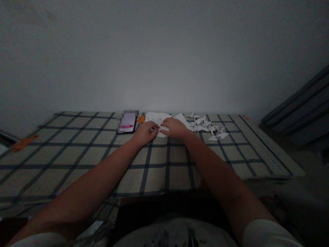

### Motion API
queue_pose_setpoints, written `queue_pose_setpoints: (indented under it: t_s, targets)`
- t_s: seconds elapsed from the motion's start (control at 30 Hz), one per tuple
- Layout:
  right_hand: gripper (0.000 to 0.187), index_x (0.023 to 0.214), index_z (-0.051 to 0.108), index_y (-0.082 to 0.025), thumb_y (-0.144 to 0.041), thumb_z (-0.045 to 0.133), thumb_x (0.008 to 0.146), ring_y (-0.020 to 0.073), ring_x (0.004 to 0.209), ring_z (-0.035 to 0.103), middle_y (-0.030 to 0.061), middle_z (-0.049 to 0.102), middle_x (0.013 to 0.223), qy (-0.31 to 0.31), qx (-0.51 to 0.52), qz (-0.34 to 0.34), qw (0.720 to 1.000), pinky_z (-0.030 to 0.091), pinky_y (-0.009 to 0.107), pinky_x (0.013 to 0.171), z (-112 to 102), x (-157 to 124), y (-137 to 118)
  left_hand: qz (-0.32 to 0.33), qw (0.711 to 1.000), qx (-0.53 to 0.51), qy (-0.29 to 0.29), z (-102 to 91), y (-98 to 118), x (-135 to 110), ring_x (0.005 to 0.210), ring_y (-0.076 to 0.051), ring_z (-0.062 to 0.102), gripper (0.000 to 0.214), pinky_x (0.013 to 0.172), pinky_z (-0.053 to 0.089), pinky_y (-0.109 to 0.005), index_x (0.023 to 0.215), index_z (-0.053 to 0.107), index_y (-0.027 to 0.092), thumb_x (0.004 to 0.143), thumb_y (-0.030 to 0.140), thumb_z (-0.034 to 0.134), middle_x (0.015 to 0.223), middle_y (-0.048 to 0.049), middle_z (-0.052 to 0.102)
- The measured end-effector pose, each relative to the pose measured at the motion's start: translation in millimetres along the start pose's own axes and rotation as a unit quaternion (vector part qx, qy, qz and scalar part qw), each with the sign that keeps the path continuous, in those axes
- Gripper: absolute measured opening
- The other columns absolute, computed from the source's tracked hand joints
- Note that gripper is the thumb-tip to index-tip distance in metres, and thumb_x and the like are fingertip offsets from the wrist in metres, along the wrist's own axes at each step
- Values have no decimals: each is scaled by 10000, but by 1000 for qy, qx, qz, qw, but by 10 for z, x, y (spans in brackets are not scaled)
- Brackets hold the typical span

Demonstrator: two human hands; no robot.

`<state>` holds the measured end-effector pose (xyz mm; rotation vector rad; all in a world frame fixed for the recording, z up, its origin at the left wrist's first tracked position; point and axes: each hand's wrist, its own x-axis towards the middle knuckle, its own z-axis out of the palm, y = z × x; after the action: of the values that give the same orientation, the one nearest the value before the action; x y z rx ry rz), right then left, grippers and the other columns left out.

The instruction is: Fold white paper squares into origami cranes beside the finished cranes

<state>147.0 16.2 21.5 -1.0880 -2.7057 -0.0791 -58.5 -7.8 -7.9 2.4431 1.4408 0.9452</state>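
Note:
Both arms reach forward over a checked cloth (77, 151) to its far edge. My left hand (145, 133) and my right hand (175, 127) meet on a small white piece of paper (161, 131), fingers curled and pinching it between them. Under and behind the hands lie loose white paper sheets (155, 117). Just right of my right hand lies a cluster of several small folded white paper cranes (207, 127).
A phone (126, 122) with a lit screen lies left of the hands near the wall. Orange scraps sit beside it (141, 119) and at the cloth's left edge (24, 142). A plain wall rises behind. A dark striped fabric (300, 109) slopes at the right.

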Motion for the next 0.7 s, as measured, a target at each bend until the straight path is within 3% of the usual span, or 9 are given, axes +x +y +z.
queue_pose_setpoints:
  t_s: [0.17,0.37,0.47,0.57,0.63,0.7]
  targets:
    - [466,1309,642,-194,-487,548,959,255,1187,575,108,662,1277,-26,-16,-22,999,416,359,948,90,-53,34,-42,995,-78,36,49,-93,22,831,-185,635,258,732,497,-294,980,714,161,877,316,535,942,-82,702]
    - [389,1087,727,-172,-351,387,1029,261,976,667,125,744,1028,-25,-68,-32,997,413,372,830,67,-35,-28,-106,982,-134,76,27,-109,33,907,-189,648,274,759,517,-286,1003,712,190,890,383,553,1025,-68,716]
    - [303,1098,700,-168,-253,432,987,238,973,674,110,744,1041,25,-14,30,999,424,337,821,109,-21,-16,-80,983,-118,117,-25,-52,15,910,-188,637,250,787,516,-294,1009,700,192,886,370,575,1007,-63,695]
    - [223,1070,670,-173,-229,496,941,189,953,676,70,745,1026,103,101,124,982,441,281,821,160,-11,34,-71,971,-130,186,-61,22,7,922,-185,625,206,837,507,-304,948,687,192,897,363,584,980,-59,673]
    - [166,1000,657,-172,-263,538,930,171,904,678,57,743,967,151,161,162,962,452,261,806,184,-9,77,-100,963,-179,177,-52,78,37,845,-174,625,225,809,508,-308,883,675,183,913,377,565,883,-48,666]
    - [166,963,642,-176,-308,545,938,161,873,677,52,735,932,209,202,186,939,467,254,796,197,-14,115,-149,945,-267,119,-11,141,107,748,-160,623,268,749,522,-307,881,679,165,895,419,595,814,-41,661]
